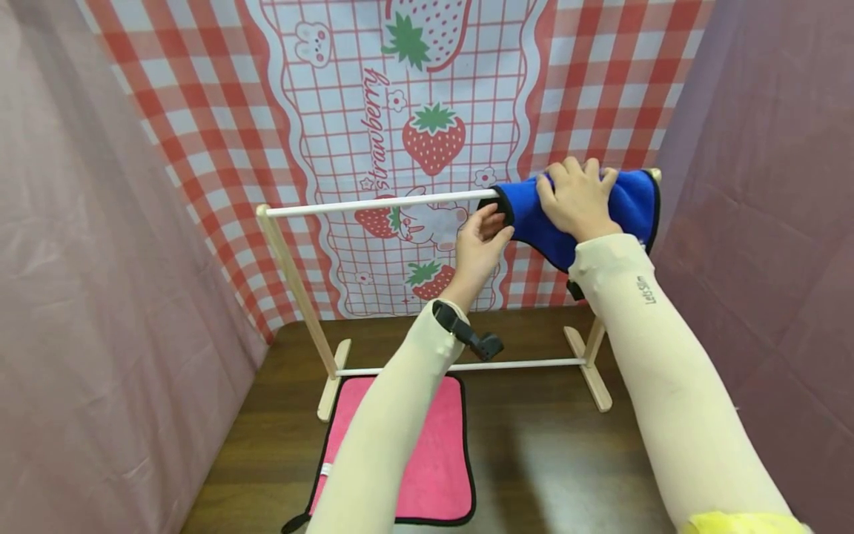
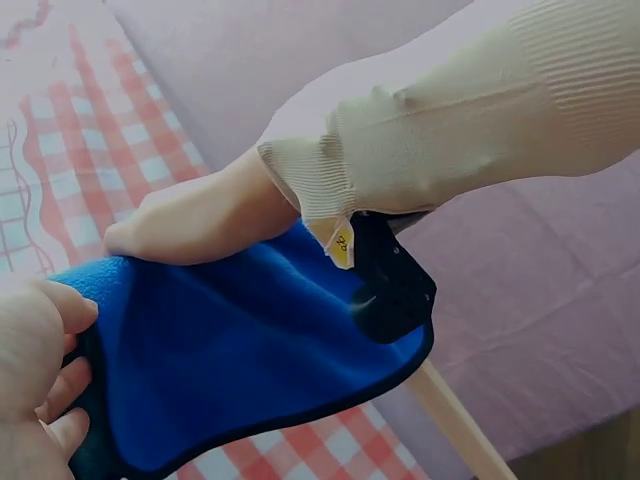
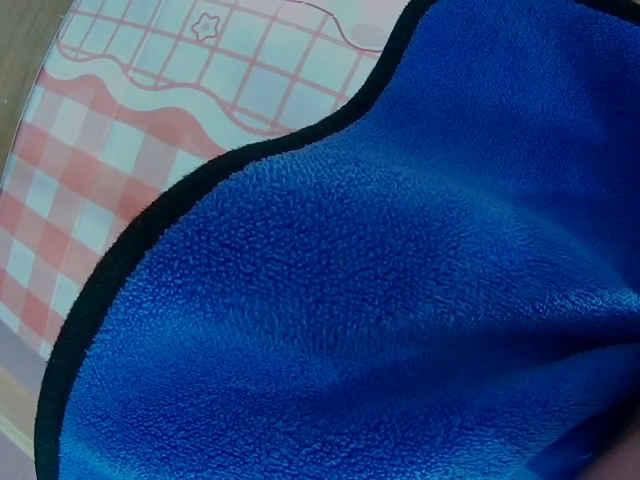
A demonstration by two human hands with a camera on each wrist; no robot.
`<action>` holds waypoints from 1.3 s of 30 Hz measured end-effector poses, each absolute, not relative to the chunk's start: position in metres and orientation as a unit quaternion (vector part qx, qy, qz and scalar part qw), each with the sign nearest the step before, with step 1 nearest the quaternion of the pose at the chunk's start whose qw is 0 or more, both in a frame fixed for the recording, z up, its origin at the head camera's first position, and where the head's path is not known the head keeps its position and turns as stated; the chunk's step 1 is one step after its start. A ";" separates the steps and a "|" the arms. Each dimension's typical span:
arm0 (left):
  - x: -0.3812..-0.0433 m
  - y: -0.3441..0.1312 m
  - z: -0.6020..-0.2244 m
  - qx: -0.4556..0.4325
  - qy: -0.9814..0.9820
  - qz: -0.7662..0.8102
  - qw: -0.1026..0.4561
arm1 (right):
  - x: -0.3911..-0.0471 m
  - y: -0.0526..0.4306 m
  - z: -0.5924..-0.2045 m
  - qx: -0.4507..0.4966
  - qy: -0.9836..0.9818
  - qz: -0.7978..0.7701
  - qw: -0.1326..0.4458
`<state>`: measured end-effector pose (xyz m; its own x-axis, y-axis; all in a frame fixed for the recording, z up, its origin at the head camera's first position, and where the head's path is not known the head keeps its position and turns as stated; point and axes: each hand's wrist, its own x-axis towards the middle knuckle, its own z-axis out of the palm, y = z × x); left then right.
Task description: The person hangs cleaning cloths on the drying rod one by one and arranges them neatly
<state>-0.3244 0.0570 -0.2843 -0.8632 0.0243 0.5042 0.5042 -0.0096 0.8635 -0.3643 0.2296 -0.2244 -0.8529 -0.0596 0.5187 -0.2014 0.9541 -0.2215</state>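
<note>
A blue towel (image 1: 527, 211) with black edging hangs folded over the right part of the white top rod (image 1: 380, 202) of a drying rack. My left hand (image 1: 479, 248) holds its left edge, the thumb on the blue front and the fingers against the dark inner side, as the left wrist view shows. Over the rod, my right hand (image 1: 579, 199) grips the towel from above with bent fingers. Folds in the blue cloth (image 3: 330, 280) run toward that hand in the right wrist view.
The rack's pale wooden feet (image 1: 333, 382) stand on a brown table (image 1: 527, 460). A pink towel (image 1: 437, 452) with black edging lies flat at the front left, partly behind my left forearm. A strawberry-patterned cloth (image 1: 347, 96) hangs behind, with pink curtains (image 1: 120, 259) at both sides.
</note>
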 end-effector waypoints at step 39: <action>-0.326 0.074 -0.277 -0.191 -0.618 -0.744 0.170 | -0.351 0.244 -0.211 0.090 -0.940 0.213 0.252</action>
